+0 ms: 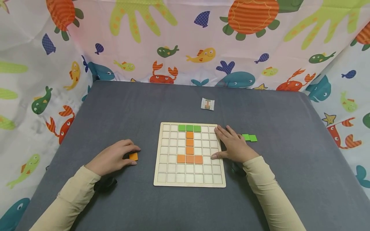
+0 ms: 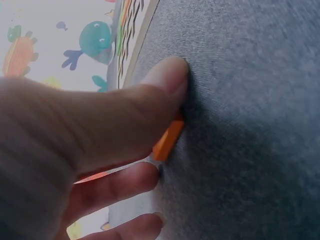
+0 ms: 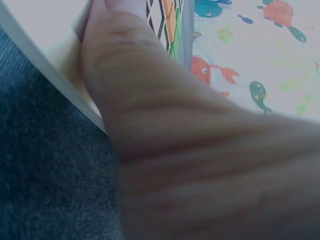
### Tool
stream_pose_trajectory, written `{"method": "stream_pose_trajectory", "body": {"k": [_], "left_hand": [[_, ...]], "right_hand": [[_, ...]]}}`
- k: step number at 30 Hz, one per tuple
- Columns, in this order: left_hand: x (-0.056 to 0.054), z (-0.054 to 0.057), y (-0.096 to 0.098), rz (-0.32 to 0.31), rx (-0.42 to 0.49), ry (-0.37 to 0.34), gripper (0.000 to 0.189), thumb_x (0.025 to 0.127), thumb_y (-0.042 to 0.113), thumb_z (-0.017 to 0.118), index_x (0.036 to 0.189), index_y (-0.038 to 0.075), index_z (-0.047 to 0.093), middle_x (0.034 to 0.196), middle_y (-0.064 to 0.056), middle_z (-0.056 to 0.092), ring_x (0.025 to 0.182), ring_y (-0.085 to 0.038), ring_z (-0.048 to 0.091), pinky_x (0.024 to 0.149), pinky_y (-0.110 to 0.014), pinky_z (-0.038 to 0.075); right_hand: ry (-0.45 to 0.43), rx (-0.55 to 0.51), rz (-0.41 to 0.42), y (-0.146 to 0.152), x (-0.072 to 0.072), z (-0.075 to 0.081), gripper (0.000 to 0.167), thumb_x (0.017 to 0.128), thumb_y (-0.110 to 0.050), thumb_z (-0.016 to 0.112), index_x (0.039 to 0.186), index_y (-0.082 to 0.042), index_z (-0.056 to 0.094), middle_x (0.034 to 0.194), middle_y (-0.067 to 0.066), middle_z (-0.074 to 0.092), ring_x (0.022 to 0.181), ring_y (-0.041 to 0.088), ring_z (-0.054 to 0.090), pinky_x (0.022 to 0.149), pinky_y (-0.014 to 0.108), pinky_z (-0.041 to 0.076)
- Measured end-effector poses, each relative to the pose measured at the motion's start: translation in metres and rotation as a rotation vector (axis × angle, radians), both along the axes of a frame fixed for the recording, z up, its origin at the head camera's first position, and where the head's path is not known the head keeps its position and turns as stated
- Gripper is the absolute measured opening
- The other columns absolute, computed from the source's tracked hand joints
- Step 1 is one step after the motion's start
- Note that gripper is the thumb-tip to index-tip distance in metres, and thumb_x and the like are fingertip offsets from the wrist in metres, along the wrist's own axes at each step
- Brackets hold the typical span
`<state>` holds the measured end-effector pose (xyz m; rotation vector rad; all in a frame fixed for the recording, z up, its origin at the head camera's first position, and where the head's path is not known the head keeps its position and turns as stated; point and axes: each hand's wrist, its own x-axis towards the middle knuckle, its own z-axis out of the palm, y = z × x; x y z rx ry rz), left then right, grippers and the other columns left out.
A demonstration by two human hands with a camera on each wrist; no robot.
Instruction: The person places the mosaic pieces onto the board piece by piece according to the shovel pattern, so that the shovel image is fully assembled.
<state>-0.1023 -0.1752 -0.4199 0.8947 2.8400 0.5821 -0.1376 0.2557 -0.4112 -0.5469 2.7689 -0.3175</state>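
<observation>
My left hand [image 1: 114, 156] rests low over the table, thumb and fingers on either side of an orange square tile [image 1: 133, 156]. That orange tile [image 2: 169, 141] lies on the cloth, partly behind the thumb in the left wrist view; no firm pinch is visible. My right hand [image 1: 235, 146] is spread along the right edge of a wooden grid board [image 1: 170, 184], fingertips and thumb on its rim and outer squares. Three green tiles [image 1: 189, 128] lie in the board's top row. Below them, several orange tiles [image 1: 189, 150] form a column ending in a row of three.
Two loose green tiles [image 1: 249, 138] lie right of the board, beside the right hand. A small card with a printed grid pattern [image 1: 207, 104] lies behind the board. Grey cloth [image 1: 130, 205] covers the table, and a sea-animal curtain [image 1: 179, 29] surrounds its back and sides.
</observation>
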Motion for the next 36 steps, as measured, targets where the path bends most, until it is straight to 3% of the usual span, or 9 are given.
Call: {"method": "stream_pose_trajectory", "body": {"k": [7, 12, 16, 24, 30, 36], "left_hand": [[-0.005, 0.002, 0.011, -0.067, 0.039, 0.036, 0.029, 0.075, 0.014, 0.081, 0.102, 0.012, 0.069, 0.089, 0.006, 0.057, 0.076, -0.007, 0.052, 0.069, -0.026, 0.048], [-0.011, 0.007, 0.031, -0.065, 0.051, 0.032, 0.026, 0.077, 0.013, 0.080, 0.099, 0.012, 0.066, 0.092, 0.003, 0.058, 0.081, -0.010, 0.054, 0.073, -0.029, 0.048], [-0.016, 0.010, 0.050, -0.085, 0.051, 0.082, 0.023, 0.078, 0.016, 0.081, 0.094, 0.013, 0.064, 0.090, 0.004, 0.057, 0.078, -0.009, 0.051, 0.070, -0.027, 0.047], [-0.019, 0.019, 0.093, -0.207, 0.063, 0.088, 0.022, 0.080, 0.019, 0.079, 0.095, 0.014, 0.063, 0.089, 0.005, 0.056, 0.075, -0.008, 0.049, 0.068, -0.025, 0.045], [-0.014, 0.017, 0.127, -0.362, 0.111, 0.117, 0.018, 0.082, 0.018, 0.076, 0.093, 0.012, 0.063, 0.089, 0.002, 0.059, 0.077, -0.009, 0.052, 0.072, -0.025, 0.047], [-0.008, 0.014, 0.150, -0.423, 0.103, 0.064, 0.019, 0.084, 0.020, 0.075, 0.095, 0.011, 0.062, 0.091, 0.002, 0.060, 0.078, -0.009, 0.051, 0.074, -0.024, 0.046]], "right_hand": [[0.006, 0.004, -0.001, 0.001, 0.001, -0.002, 0.107, 0.074, -0.060, 0.071, 0.153, -0.008, 0.022, 0.159, 0.011, 0.017, 0.144, 0.043, 0.013, 0.101, 0.070, 0.022], [0.004, -0.002, 0.000, 0.003, 0.000, -0.004, 0.108, 0.073, -0.061, 0.071, 0.153, -0.009, 0.021, 0.160, 0.010, 0.016, 0.145, 0.042, 0.012, 0.102, 0.070, 0.022], [0.001, -0.003, 0.005, 0.003, 0.000, -0.006, 0.109, 0.072, -0.062, 0.071, 0.153, -0.010, 0.021, 0.160, 0.010, 0.015, 0.145, 0.042, 0.011, 0.102, 0.070, 0.023], [0.001, -0.008, 0.000, 0.002, 0.000, -0.004, 0.109, 0.073, -0.061, 0.072, 0.153, -0.010, 0.020, 0.160, 0.010, 0.015, 0.145, 0.041, 0.011, 0.103, 0.070, 0.021], [0.000, -0.001, 0.001, 0.001, 0.000, -0.003, 0.109, 0.073, -0.061, 0.072, 0.154, -0.010, 0.020, 0.160, 0.009, 0.015, 0.145, 0.041, 0.011, 0.103, 0.069, 0.021], [0.002, 0.008, -0.004, 0.001, 0.000, -0.002, 0.109, 0.072, -0.062, 0.072, 0.154, -0.011, 0.019, 0.160, 0.009, 0.015, 0.145, 0.041, 0.011, 0.103, 0.069, 0.022]]}}
